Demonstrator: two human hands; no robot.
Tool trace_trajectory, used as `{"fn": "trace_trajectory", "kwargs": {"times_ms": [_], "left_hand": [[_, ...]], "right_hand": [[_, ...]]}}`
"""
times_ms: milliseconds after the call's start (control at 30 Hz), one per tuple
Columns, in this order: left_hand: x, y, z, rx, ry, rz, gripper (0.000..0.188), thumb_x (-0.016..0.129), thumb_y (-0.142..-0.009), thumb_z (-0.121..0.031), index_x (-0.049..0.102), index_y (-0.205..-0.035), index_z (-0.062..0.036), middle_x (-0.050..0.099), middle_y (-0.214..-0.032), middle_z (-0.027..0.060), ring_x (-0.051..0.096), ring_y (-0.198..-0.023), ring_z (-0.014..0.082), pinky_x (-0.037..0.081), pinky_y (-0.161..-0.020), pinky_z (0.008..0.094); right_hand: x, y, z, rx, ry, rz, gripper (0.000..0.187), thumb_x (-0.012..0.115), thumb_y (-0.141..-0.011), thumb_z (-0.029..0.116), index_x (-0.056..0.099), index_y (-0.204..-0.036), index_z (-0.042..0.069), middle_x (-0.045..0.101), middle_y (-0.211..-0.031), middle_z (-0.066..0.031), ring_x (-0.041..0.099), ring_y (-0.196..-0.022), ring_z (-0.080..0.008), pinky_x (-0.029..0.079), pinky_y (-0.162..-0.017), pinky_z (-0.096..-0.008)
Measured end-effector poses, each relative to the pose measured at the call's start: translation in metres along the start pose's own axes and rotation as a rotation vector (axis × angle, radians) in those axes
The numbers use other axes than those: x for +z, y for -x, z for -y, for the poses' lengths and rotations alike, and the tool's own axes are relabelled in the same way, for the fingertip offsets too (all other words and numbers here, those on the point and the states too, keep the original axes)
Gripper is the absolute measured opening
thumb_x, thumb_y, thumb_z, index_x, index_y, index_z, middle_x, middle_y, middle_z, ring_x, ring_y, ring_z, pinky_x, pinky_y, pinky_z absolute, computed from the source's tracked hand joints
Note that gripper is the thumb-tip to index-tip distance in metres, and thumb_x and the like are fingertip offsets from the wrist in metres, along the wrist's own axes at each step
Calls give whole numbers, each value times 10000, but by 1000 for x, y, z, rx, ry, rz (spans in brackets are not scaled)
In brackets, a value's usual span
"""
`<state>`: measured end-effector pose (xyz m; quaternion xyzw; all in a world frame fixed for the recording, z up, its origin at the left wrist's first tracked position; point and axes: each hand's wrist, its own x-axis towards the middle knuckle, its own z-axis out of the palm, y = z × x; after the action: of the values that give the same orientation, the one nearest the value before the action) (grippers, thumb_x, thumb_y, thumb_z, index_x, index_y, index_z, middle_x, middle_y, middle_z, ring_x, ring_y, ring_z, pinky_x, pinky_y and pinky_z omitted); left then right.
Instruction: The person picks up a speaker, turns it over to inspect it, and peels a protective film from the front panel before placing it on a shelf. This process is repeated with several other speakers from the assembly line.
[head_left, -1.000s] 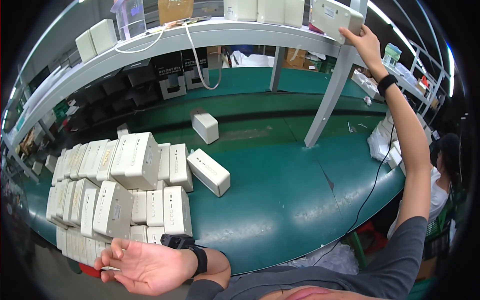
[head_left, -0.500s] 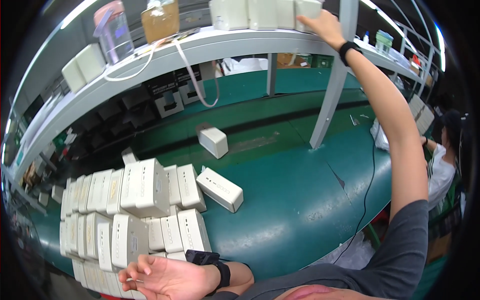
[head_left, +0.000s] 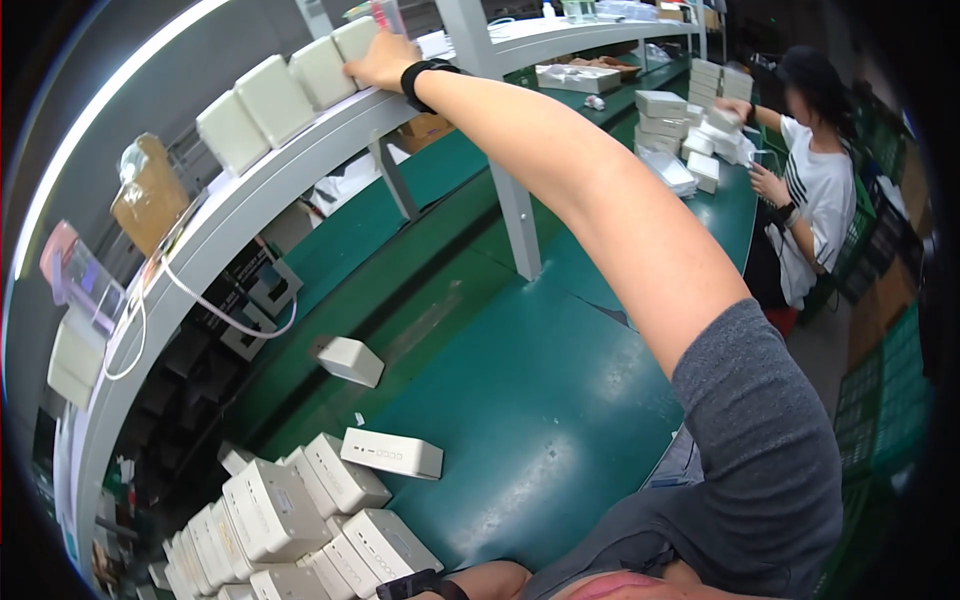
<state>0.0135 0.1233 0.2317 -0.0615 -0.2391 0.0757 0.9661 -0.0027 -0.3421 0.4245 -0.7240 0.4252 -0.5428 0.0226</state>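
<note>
My right hand [head_left: 388,60] reaches up to the raised shelf, its thumb and fingers around the last cream box-shaped device [head_left: 352,38] of a row standing there; the fingertips are partly hidden. Other cream devices [head_left: 275,100] stand upright beside it. Of my left arm only the wrist with a black band [head_left: 425,584] shows at the lower edge; the hand lies outside the picture. Close to that wrist rise stacked cream devices [head_left: 275,510] with a row of ports and buttons. One device [head_left: 392,453] lies on its side by the stack, and another [head_left: 352,362] sits farther off.
A grey post [head_left: 505,190] joins the green bench [head_left: 520,400] to the shelf edge [head_left: 270,168]. On the shelf are a pink-lidded bottle [head_left: 80,270], a brown box [head_left: 150,195] and a hanging pale cable [head_left: 225,315]. At right, a co-worker [head_left: 815,180] handles white boxes.
The view has swung to the right, bringing the co-worker's stacks in. My right hand stays at the shelf row's end. My left hand has dropped out of the picture.
</note>
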Motion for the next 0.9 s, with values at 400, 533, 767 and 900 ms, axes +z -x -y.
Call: {"fn": "trace_trajectory", "kwargs": {"times_ms": [400, 533, 767, 900], "left_hand": [[11, 11, -10, 26, -70, -159, 246, 453, -921, -277, 546, -1091, -124, 494, -1015, 60, 425, -972, 208, 356, -815, 437], [10, 28, -9, 22, -89, -248, 268, 451, -929, -317, 556, -1101, -140, 499, -1007, 53, 421, -974, 210, 355, -815, 453], [19, 50, -14, 133, -21, -35, 278, 429, -948, -304, 543, -1103, -104, 510, -1043, 45, 454, -946, 234, 408, -745, 392], [27, 44, -15, 82, -248, 705, 283, 427, -959, -262, 542, -1149, -86, 523, -1008, 42, 471, -947, 240, 418, -742, 356]], "right_hand": [[-6, 9, -4, -83, -228, 140, 642, 673, -697, 526, 616, -1129, 54, 650, -1063, -150, 621, -994, -283, 467, -892, -335], [-13, 4, -35, -72, -154, 148, 637, 662, -706, 532, 617, -1132, 60, 649, -1064, -150, 620, -999, -285, 465, -896, -345], [-13, 29, 4, -153, -146, 100, 614, 677, -698, 474, 605, -1119, 32, 633, -1090, -182, 609, -1022, -317, 467, -895, -379], [-23, 107, 8, -407, -413, -178, 582, 634, -810, 389, 507, -1226, 4, 576, -1139, -210, 567, -1069, -283, 434, -928, -333]]}}
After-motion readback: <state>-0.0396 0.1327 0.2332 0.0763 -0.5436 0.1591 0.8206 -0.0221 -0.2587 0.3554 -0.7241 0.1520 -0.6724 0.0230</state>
